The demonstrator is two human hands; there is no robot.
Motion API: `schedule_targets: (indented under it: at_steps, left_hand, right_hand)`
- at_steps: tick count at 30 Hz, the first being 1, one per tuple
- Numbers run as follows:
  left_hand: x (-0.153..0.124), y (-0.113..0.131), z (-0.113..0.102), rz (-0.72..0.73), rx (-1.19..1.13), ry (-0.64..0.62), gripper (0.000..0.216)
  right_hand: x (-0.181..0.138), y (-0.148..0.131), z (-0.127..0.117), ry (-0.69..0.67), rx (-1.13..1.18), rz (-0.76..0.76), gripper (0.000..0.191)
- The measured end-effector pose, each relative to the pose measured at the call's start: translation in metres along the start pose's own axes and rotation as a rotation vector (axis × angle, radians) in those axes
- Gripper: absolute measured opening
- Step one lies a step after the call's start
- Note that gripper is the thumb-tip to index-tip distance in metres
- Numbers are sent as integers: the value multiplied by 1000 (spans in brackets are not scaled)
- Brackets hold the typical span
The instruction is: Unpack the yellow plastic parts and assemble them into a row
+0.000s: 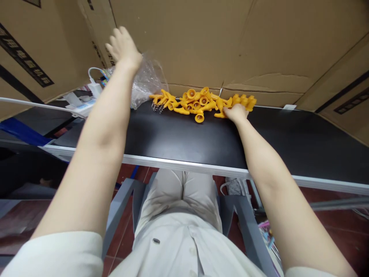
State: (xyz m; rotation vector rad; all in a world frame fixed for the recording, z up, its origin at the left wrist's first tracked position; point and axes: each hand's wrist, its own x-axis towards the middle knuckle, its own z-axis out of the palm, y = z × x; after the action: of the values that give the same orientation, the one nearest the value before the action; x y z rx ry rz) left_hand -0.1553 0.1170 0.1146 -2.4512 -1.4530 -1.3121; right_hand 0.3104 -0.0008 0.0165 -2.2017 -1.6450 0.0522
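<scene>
My left hand (pixel 123 48) is raised at the back left, above and beside a clear plastic bag (pixel 145 82). Its fingers are apart and slightly blurred, with nothing visible in them. At the back of the black tabletop my right hand (pixel 238 112) is closed around part of a row of yellow plastic pieces (pixel 243 100); its fingertips are hidden. Left of it lies a heap of yellow plastic pieces (pixel 198 102), several with bell-shaped cups facing up. At the heap's left end, yellow handles (pixel 163 96) have metal spirals (pixel 157 107) sticking out towards me, like corkscrews.
Cardboard walls (pixel 184 42) rise behind and beside the black tabletop (pixel 184 134), which has a metal front edge (pixel 184 164). A white power strip (pixel 83 107) with a plugged-in cable stands at the left. A grey chair arm (pixel 123 207) is below.
</scene>
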Motion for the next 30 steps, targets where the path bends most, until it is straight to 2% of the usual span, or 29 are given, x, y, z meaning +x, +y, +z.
schedule_targets:
  at_steps: [3,6,8,10,11,15,18,24,27,30]
  left_hand:
    - [-40,88,59,19,-10,-1,70]
    - [-70,146,113,13,-30,-32,63]
    - [-79,162,140,-36,-38,-46,57]
    - [-85,165,160,-61,-53,-27,53]
    - [-87,163,167,-25,-61,-24,52]
    - [-101,156,177,127,-46,-72,51]
    - [-107,161,173,171,-19,-108,53]
    - [-108,176,161,234,-26,-96,67]
    - [-110,177,159,231,-51,-83,73]
    - [-110,174,160,203,-74,-27,74]
  right_hand:
    - [1,-2,-3,60,73,26,46]
    - [-1,-4,-9,134,106,38,46]
    - [-3,-6,-12,168,99,35,46]
    - [-6,-8,-15,188,85,-1,46]
    - [-8,-10,-16,195,77,-31,46]
    - [-19,-18,-25,218,21,-157,42]
    - [-29,-25,-34,246,-22,-234,43]
    - [-47,-37,-47,286,3,-363,49]
    - [-43,-41,-39,322,119,-443,48]
    - [-30,-43,-24,410,357,-695,45]
